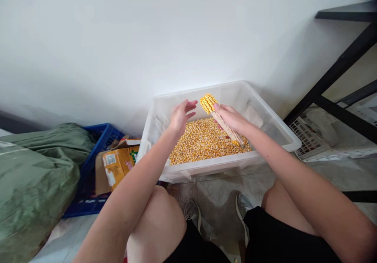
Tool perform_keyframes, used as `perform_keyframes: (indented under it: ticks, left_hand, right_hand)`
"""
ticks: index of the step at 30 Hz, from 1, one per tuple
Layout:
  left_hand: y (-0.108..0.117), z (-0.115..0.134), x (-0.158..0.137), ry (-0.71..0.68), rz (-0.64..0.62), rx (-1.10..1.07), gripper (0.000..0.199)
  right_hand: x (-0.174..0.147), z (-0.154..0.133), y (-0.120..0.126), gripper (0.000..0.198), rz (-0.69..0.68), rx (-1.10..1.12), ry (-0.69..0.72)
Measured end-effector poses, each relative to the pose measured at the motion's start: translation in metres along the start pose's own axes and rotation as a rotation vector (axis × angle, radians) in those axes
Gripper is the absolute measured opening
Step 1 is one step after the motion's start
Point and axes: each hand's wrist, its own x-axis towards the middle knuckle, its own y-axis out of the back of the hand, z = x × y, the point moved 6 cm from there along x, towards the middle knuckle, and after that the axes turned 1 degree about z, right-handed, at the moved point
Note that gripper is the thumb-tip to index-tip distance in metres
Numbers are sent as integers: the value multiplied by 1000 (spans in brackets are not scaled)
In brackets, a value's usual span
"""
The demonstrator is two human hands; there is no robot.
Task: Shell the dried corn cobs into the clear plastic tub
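Note:
My right hand (pixel 231 117) is closed around an ear of corn (pixel 208 103), which slants over the tub. Yellow kernels cover its upper end; most of the pale cob below is bare, with a few kernels left at the lower tip. To its left, my left hand (pixel 183 115) hangs in the air with fingers apart, holding nothing and not touching the ear. Beneath both hands, loose corn kernels (pixel 203 143) spread over the bottom of a translucent plastic tub (pixel 206 165).
Left of the tub are a blue crate (pixel 88 206), a yellow printed cardboard box (pixel 120 165) and a large green sack (pixel 38 176). A black metal frame (pixel 338 63) and a white basket (pixel 309 137) stand at right. A white wall (pixel 176 39) rises behind.

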Motion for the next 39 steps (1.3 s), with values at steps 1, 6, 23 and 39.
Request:
perform_keyframes:
  ticks: [1, 6, 23, 39]
  left_hand:
    - [2, 0, 1, -4, 14, 21, 34]
    - [-5, -5, -3, 84, -41, 23, 38]
    - [8, -14, 0, 124, 95, -85, 44]
    - [4, -24, 0, 178, 50, -83, 54]
  right_hand:
    - [2, 1, 0, 53, 3, 25, 1]
    - [17, 6, -17, 41, -127, 185, 11]
    - [81, 111, -7, 23, -633, -1247, -198]
    - [58, 143, -23, 27, -638, -1107, -234]
